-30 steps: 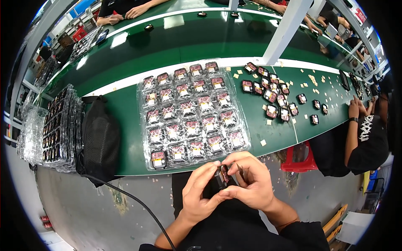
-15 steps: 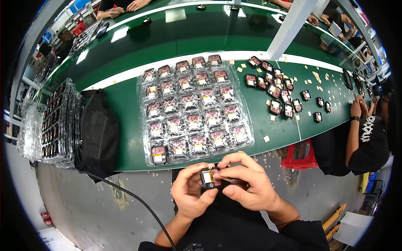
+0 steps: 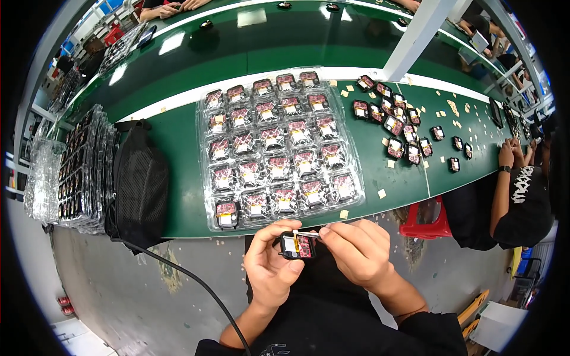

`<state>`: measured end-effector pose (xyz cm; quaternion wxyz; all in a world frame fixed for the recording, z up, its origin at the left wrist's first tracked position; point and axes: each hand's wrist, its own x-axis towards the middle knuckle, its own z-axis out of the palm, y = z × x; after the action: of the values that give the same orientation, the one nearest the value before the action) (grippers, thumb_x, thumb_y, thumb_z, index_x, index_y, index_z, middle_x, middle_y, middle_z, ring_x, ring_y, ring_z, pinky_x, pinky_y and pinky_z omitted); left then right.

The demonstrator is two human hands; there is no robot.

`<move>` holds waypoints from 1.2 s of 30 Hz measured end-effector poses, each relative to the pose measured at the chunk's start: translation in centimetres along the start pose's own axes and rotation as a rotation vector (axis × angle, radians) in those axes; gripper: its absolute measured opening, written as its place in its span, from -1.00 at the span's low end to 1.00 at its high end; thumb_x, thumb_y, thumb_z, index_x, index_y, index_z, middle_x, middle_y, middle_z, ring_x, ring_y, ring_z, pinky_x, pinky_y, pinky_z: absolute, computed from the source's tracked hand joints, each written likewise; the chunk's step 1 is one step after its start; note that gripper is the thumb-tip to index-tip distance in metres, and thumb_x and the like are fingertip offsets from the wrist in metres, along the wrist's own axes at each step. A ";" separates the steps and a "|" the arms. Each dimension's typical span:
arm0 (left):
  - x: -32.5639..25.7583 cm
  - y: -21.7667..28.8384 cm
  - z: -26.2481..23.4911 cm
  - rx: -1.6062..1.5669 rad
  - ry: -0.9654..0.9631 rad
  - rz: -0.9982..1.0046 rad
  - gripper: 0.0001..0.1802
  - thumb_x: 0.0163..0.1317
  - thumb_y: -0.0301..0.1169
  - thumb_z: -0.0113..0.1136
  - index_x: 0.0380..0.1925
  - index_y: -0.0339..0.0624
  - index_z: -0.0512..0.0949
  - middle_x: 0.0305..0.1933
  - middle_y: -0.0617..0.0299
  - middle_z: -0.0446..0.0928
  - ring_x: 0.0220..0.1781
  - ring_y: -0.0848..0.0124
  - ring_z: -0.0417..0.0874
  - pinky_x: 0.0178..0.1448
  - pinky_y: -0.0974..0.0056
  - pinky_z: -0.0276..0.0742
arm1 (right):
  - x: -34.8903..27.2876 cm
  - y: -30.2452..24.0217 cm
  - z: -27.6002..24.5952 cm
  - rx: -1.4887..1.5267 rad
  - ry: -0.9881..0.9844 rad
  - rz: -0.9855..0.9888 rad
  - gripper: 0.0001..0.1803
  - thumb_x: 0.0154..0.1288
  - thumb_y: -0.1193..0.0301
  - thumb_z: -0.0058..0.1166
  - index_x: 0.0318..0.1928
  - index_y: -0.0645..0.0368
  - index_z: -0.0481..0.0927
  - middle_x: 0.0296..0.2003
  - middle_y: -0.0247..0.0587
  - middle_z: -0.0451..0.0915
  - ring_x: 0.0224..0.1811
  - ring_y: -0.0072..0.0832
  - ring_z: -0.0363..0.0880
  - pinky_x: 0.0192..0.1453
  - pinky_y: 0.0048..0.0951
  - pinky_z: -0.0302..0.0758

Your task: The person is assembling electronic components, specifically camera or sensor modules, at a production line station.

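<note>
Between the thumb and fingers of my left hand (image 3: 268, 261) is a small black device housing (image 3: 297, 245), its open side facing up. A pinkish-red circuit board, a white block and a yellow strip show inside it. My right hand (image 3: 360, 252) pinches metal tweezers (image 3: 310, 234); their tips meet the upper edge of the housing, by the top of the yellow strip. Beyond my hands, a clear plastic tray (image 3: 208, 196) holds rows of similar devices. One device (image 3: 226, 214) in its near left corner sits a little apart in look, less covered by plastic glare.
Loose devices (image 3: 393, 125) lie heaped right of the tray among small pale squares (image 3: 382, 193). A black bag (image 3: 141, 184) and stacked trays (image 3: 86, 172) stand left; a black cable (image 3: 196, 280) runs below. A co-worker's arm (image 3: 502, 190) and a red stool (image 3: 424, 220) are at right.
My right hand has drawn back slightly to the right, and the tweezers now show at the housing. A pale square now lies by the tray's near right corner. The view has shifted slightly.
</note>
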<state>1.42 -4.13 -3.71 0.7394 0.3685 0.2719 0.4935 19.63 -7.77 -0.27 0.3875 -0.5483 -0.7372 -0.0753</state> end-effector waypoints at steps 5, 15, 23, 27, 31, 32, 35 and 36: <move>-0.1 -0.1 -0.1 0.001 -0.020 -0.001 -0.35 0.19 -0.39 0.54 0.21 -0.36 0.43 0.31 -0.11 0.45 0.36 0.21 0.53 0.47 0.09 0.48 | 0.0 -0.2 0.1 0.086 0.002 0.050 -0.73 -0.02 0.63 0.46 -0.23 0.27 0.75 -0.29 -0.16 0.74 -0.50 -0.36 0.60 -0.42 -0.43 0.50; 0.2 0.1 -0.3 0.052 -0.062 0.061 -0.35 0.19 -0.48 0.52 0.23 -0.39 0.42 0.37 -0.12 0.38 0.32 0.10 0.60 0.42 0.07 0.57 | 0.6 -0.3 0.1 0.377 -0.056 0.330 -0.83 0.11 0.59 0.47 -0.28 0.26 0.74 -0.38 -0.11 0.75 -0.43 -0.25 0.73 -0.34 -0.36 0.60; 0.1 0.4 0.1 0.034 -0.051 0.052 -0.37 0.20 -0.54 0.48 0.24 -0.41 0.42 0.38 -0.13 0.38 0.30 0.16 0.61 0.36 0.16 0.61 | -0.2 -0.9 0.8 0.279 0.007 0.296 -0.80 0.08 0.60 0.47 -0.26 0.26 0.74 -0.38 -0.13 0.74 -0.45 -0.26 0.71 -0.37 -0.37 0.58; 0.1 0.3 -0.1 0.077 -0.026 0.047 -0.39 0.22 -0.55 0.47 0.23 -0.42 0.42 0.37 -0.14 0.40 0.26 0.20 0.65 0.30 0.20 0.65 | -0.4 -0.7 0.7 0.166 -0.022 0.225 -0.75 0.02 0.63 0.48 -0.25 0.25 0.73 -0.37 -0.16 0.72 -0.48 -0.29 0.68 -0.42 -0.39 0.55; 0.0 0.0 -0.2 0.077 -0.022 0.072 -0.40 0.22 -0.55 0.46 0.23 -0.43 0.43 0.36 -0.14 0.41 0.24 0.20 0.66 0.28 0.21 0.66 | -0.2 -0.5 0.6 0.155 -0.017 0.186 -0.74 -0.03 0.64 0.49 -0.27 0.25 0.73 -0.37 -0.17 0.72 -0.51 -0.33 0.65 -0.46 -0.39 0.52; 0.0 0.0 -0.2 0.076 -0.031 0.055 -0.41 0.23 -0.55 0.46 0.23 -0.43 0.44 0.36 -0.14 0.40 0.24 0.20 0.66 0.28 0.21 0.66 | -0.1 -0.3 0.6 0.153 -0.006 0.170 -0.74 -0.04 0.64 0.49 -0.28 0.25 0.73 -0.37 -0.17 0.72 -0.52 -0.34 0.63 -0.47 -0.40 0.52; 0.1 0.4 0.0 0.065 -0.048 0.037 -0.41 0.23 -0.54 0.45 0.23 -0.44 0.44 0.37 -0.13 0.39 0.24 0.20 0.66 0.28 0.21 0.66 | -0.2 0.0 0.4 0.176 0.028 0.162 -0.73 -0.06 0.64 0.49 -0.28 0.25 0.73 -0.38 -0.17 0.72 -0.54 -0.36 0.61 -0.48 -0.42 0.50; 0.2 0.6 0.1 0.055 -0.057 0.038 -0.41 0.23 -0.54 0.45 0.23 -0.45 0.44 0.37 -0.12 0.39 0.23 0.21 0.66 0.27 0.21 0.66 | -0.2 0.0 0.3 0.200 0.053 0.171 -0.73 -0.07 0.64 0.49 -0.29 0.25 0.73 -0.38 -0.18 0.72 -0.55 -0.37 0.60 -0.49 -0.42 0.49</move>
<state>1.27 -3.83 -3.21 0.7270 0.4078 0.2571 0.4890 19.50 -7.71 -0.63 0.4644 -0.5655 -0.6813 0.0175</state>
